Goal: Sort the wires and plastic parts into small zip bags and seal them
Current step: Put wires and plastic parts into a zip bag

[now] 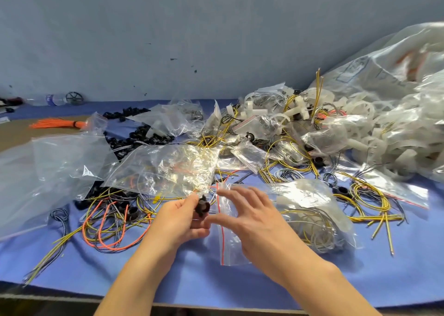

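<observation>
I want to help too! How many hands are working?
2. The left hand grips a black plastic part near the middle; the right hand is beside it, open over a small zip bag.

Left grip pinches with curled fingers; right grip hovers, fingers spread.
</observation>
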`<state>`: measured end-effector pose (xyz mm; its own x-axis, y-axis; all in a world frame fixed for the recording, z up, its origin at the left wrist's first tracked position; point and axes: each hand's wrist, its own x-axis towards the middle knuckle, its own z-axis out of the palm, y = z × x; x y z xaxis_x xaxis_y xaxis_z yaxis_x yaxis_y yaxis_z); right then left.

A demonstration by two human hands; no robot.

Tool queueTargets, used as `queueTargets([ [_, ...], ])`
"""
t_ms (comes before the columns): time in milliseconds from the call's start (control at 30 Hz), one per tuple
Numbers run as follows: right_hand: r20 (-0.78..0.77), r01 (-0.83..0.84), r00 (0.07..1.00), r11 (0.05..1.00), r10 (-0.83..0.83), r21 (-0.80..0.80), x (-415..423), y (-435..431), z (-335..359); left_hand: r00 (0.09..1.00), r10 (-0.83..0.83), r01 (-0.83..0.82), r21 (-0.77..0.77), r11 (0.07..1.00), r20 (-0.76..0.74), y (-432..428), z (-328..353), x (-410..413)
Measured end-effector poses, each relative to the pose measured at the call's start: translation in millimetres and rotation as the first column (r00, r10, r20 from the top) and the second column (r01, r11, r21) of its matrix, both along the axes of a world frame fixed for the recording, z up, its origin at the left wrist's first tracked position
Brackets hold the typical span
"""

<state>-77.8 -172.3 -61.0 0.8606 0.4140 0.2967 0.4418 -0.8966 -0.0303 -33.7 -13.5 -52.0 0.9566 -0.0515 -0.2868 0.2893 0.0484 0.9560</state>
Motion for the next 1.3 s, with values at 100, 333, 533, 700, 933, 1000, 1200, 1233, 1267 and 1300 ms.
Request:
queueTargets([
  [100,-0.017,-0.044,0.999,0.998,0.044,-0.042,2.6,2.9,1.1,0.999,0.04,-0.039,0.079,0.996,-0.003,3.5,-2.0,1.8],
  [333,0.103,0.066,0.991,0.986,-0.082,0.155,-2.7,1.5,5.4,0.999,-0.052,0.05,-0.181,0.982,-0.008,-0.3,1.6,-5.9],
  [533,0.283,0.047,0.945,0.926,-0.162,0.374,-8.2,-7.3,13.9,0.955,-0.275,0.287,-0.114,0.951,0.115,-26.7,1.3,-11.2],
  [700,0.335,0.023,0.931,0.937,-0.147,0.349,-10.3,-6.8,14.9,0.842,-0.447,0.393,0.225,0.892,0.302,-42.3,2.5,-15.8],
  [933,0.306,-0.003,0.946,0.937,-0.112,0.35,-6.7,-8.4,18.1,0.933,-0.305,0.328,-0.102,0.939,0.192,-42.4,7.1,-1.7],
  [1000,0.265,-0.007,0.96,0.94,-0.089,0.34,-4.1,-10.0,21.1,0.982,-0.109,0.14,-0.213,0.967,0.151,-36.1,9.5,7.8],
  [1200,0.106,0.157,0.973,0.921,-0.206,0.356,11.5,-42.1,34.8,0.944,0.221,-0.193,-0.131,0.972,0.247,-17.1,5.1,26.4],
  [1233,0.081,0.207,0.966,0.92,-0.247,0.333,15.2,-51.3,37.1,0.941,0.208,-0.184,-0.113,0.976,0.265,-18.1,3.8,27.4],
  [1267,0.048,0.254,0.958,0.917,-0.281,0.309,19.5,-60.5,39.0,0.94,0.19,-0.167,-0.105,0.98,0.284,-20.5,3.2,28.7],
  [1300,0.003,0.289,0.953,0.911,-0.303,0.294,23.9,-69.3,40.5,0.938,0.172,-0.147,-0.102,0.984,0.301,-23.8,3.3,31.0],
])
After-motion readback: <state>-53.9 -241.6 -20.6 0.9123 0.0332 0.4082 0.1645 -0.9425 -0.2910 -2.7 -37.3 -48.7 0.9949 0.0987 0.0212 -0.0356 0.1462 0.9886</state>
